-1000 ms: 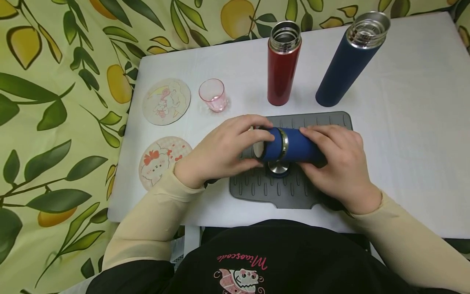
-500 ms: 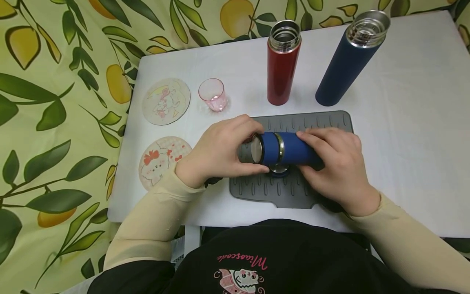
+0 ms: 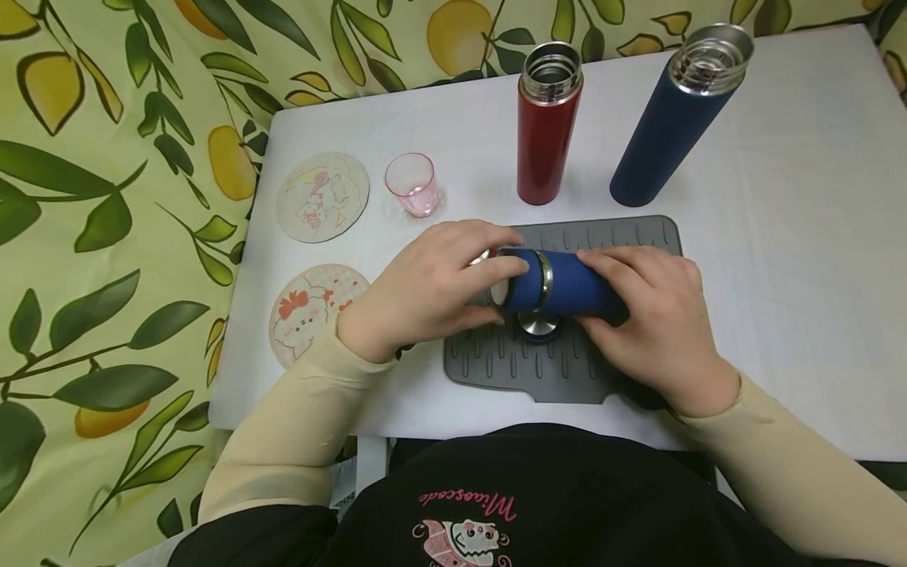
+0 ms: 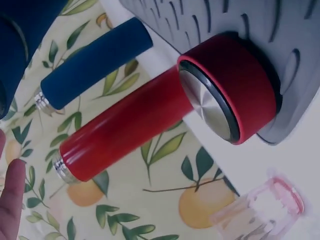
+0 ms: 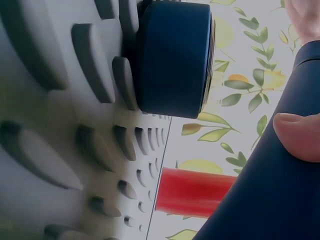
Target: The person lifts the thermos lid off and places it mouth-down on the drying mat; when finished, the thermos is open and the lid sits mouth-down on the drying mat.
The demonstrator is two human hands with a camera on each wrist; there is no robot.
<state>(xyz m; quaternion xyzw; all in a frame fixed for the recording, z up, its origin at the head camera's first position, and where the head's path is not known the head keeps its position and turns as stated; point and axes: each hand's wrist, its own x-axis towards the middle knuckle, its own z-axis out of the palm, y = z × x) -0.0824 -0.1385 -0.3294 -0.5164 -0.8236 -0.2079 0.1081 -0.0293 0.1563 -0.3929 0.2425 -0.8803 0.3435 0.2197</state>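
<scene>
A blue thermos bottle [image 3: 577, 283] with a shiny metal band is held on its side above the grey ridged mat [image 3: 489, 366]. My right hand [image 3: 652, 319] grips its right part, thumb below and fingers over the top. Around its left end, which has a pale round face, my left hand [image 3: 442, 279] curls its fingers, thumb underneath. Under the bottle a blue lid [image 5: 175, 60] sits on the mat, its steel inside facing up in the head view. A red lid [image 4: 250, 90] with a steel inside also stands on the mat, mostly hidden by my left hand in the head view.
Behind the mat stand an uncapped red bottle [image 3: 542, 146] and a taller uncapped navy bottle [image 3: 662, 134]. To the left are a small pink glass [image 3: 414, 185] and two round patterned coasters, the far one [image 3: 322, 197] and the near one [image 3: 308, 311], on the white table.
Half a second ago the left fingers were back from the bottle's top; now they lie over its left end again. The right hand keeps its grip, and the bottle has barely shifted.
</scene>
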